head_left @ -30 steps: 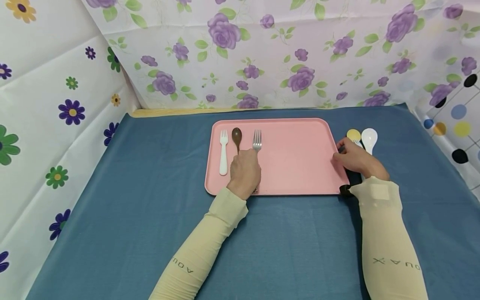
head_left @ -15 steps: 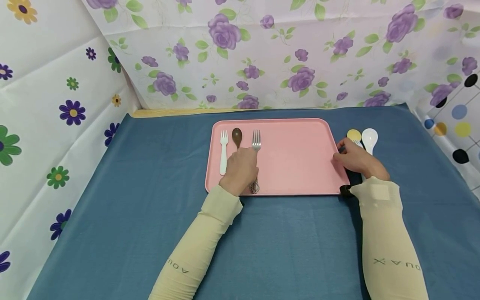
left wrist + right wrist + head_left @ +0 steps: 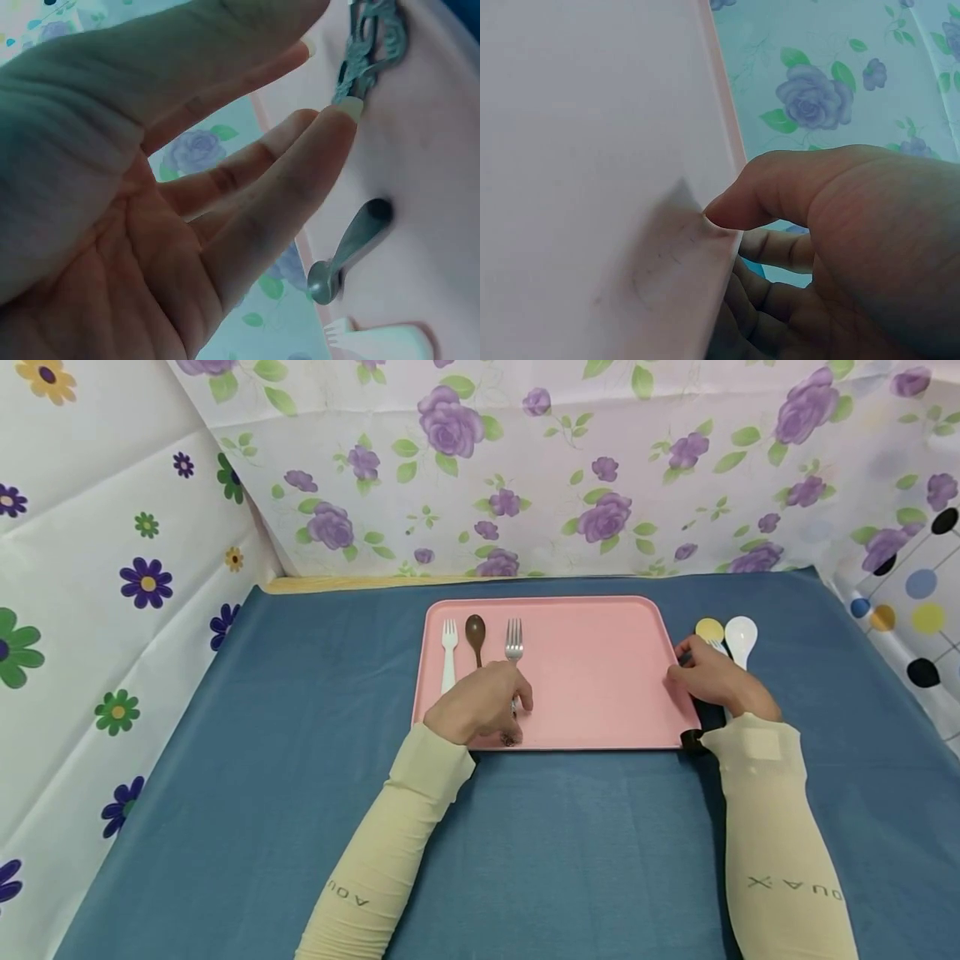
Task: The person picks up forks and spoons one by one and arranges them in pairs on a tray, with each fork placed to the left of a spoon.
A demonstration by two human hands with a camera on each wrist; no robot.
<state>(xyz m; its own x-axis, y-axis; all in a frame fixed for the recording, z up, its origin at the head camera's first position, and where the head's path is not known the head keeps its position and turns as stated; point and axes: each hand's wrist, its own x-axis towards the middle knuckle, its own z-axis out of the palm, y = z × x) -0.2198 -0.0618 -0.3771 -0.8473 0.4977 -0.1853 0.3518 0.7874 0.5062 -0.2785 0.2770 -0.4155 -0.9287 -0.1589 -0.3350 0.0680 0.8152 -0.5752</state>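
A pink tray [image 3: 592,677] lies on a blue cloth, bearing a white fork [image 3: 449,647], a brown spoon [image 3: 476,633] and a metal fork [image 3: 513,639], side by side. My left hand [image 3: 487,700] is over the metal fork's handle and hides much of it. In the left wrist view its fingers [image 3: 300,176] are loosely extended, one fingertip right at the openwork handle [image 3: 367,52]. My right hand [image 3: 716,677] holds the tray's right rim. The right wrist view shows its thumb [image 3: 769,187] on top, the other fingers beneath.
Beyond the tray's right side, on the cloth [image 3: 592,843], lie a white spoon [image 3: 741,635] and a yellow round-ended piece [image 3: 708,629], partly hidden by my right hand. Flowered sheets [image 3: 570,460] stand behind and at the left.
My left hand has shifted left and turned, its fingers now spread at the metal fork's handle where they were curled round it. The right hand stays on the rim.
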